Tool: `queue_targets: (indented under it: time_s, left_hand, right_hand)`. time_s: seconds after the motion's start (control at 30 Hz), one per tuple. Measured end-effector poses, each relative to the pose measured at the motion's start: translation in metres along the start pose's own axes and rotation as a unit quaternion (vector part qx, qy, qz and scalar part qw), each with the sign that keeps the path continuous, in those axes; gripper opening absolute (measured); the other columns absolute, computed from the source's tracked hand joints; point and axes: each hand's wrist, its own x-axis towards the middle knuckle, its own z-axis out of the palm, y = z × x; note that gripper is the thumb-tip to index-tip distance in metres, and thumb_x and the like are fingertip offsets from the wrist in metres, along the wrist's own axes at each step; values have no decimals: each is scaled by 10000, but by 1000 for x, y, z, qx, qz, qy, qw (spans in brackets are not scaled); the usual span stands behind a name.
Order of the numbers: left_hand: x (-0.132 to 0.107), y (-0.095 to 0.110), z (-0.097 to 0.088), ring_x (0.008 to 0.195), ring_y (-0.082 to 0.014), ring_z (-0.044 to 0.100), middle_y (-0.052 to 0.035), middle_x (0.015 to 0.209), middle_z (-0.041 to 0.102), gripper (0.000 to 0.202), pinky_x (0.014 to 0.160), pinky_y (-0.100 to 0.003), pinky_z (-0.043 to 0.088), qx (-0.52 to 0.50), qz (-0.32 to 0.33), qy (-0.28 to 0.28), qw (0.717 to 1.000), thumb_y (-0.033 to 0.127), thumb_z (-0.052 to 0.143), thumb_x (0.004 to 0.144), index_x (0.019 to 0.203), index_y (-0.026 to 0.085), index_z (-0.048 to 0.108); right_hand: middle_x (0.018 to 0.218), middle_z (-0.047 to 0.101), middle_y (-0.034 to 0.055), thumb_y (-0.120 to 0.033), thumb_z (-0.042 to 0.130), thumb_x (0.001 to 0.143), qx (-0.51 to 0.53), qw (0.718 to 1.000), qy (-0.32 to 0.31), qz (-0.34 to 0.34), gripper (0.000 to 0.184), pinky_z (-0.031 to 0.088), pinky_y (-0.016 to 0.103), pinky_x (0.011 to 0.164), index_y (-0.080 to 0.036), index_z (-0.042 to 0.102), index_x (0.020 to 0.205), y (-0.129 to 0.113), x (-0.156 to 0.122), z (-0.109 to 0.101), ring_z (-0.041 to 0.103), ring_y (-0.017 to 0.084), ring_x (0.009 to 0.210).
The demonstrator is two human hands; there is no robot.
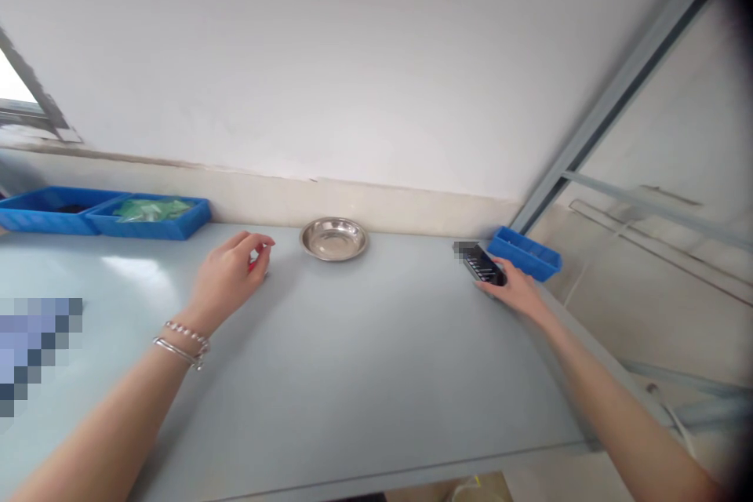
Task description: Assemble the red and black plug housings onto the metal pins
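My left hand (pixel 236 267) hovers over the table left of a round, shallow steel dish (pixel 334 241). Its fingers are curled, and a small red thing (pixel 252 265) shows between them; its kind is mostly hidden. On the right, my right hand (pixel 514 288) is closed around the near end of a black phone (pixel 485 265) with light marks on its screen. The phone's far end is blurred out. Just behind that hand, a small blue bin (pixel 525 253) stands at the table's right edge.
Two blue bins stand against the wall at the back left: one (pixel 52 221) with something dark inside, the other (pixel 147 229) with green and clear plastic. A blurred-out bluish item (pixel 35 341) is at the left. A metal frame (pixel 612 106) rises beyond the grey table (pixel 365 376).
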Motion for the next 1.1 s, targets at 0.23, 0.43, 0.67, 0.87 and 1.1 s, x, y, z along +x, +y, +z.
queue_targets:
  time_s: [0.23, 0.43, 0.67, 0.87, 1.1]
  left_hand:
    - [-1, 2, -2, 669, -164, 535, -36, 869, 585, 289, 663, -302, 400, -2, 4, -7, 1000, 343, 330, 825, 916, 216, 573]
    - [0, 2, -2, 693, -176, 540, -44, 845, 583, 283, 653, -298, 393, -4, -14, -10, 1000, 348, 344, 808, 909, 227, 579]
    - [0, 3, -2, 683, -183, 535, -52, 875, 591, 278, 671, -318, 397, -8, -15, -17, 1000, 353, 342, 804, 901, 227, 570]
    - [0, 1, 0, 686, -187, 538, -46, 903, 596, 273, 661, -316, 395, -8, -18, -14, 1000, 364, 334, 805, 892, 240, 561]
    - [0, 0, 2, 657, -160, 518, -34, 898, 590, 274, 640, -293, 388, -3, -9, -13, 1000, 378, 344, 815, 901, 236, 562]
  right_hand:
    - [1030, 629, 127, -590, 490, 731, 130, 989, 50, 51, 499, 463, 415, 774, -188, 565, 1017, -5, 3, -7, 603, 261, 875]
    - [903, 644, 74, -534, 426, 800, 247, 962, 112, 43, 370, 473, 361, 704, -216, 539, 951, -14, -7, -7, 643, 230, 770]
    - [797, 656, 62, -535, 419, 801, 245, 964, 77, 66, 365, 465, 376, 692, -222, 526, 954, -11, -7, -4, 654, 256, 749]
    - [942, 646, 75, -566, 431, 788, 269, 958, 82, 56, 371, 459, 413, 765, -235, 520, 931, -11, -5, 0, 656, 256, 771]
    - [991, 616, 76, -605, 472, 756, 311, 943, 102, 59, 400, 445, 424, 821, -232, 517, 895, -13, -6, -4, 661, 245, 756]
